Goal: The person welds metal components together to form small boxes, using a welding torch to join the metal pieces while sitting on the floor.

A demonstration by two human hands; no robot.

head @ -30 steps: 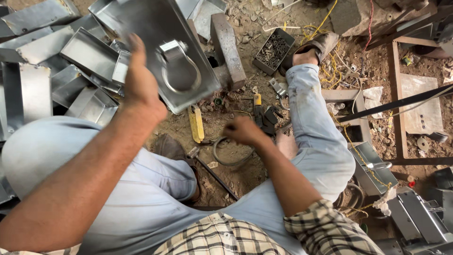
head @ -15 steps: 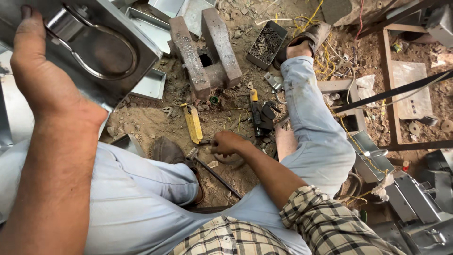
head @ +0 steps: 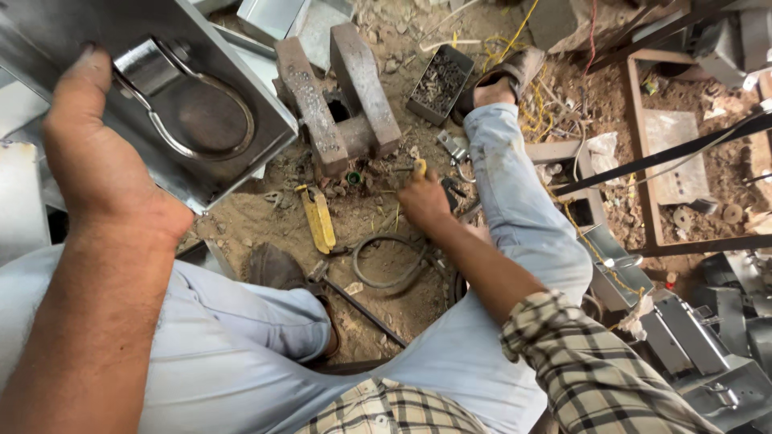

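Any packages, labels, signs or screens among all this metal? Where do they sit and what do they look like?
No labels, signs or screens show.
Nearest to packaging:
Tray of screws: on the dirt by the sandalled foot, small dark rectangle full of rusty pieces.
Pale bag: right of the outstretched leg, crumpled and whitish, unprinted as far as can be seen.
Metal box: held up by the left hand, shiny grey, plain surface.

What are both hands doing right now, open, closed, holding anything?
Left hand: closed on the edge of a sheet-metal box with a wire handle, holding it up.
Right hand: closed around a yellow-handled tool near the ground.
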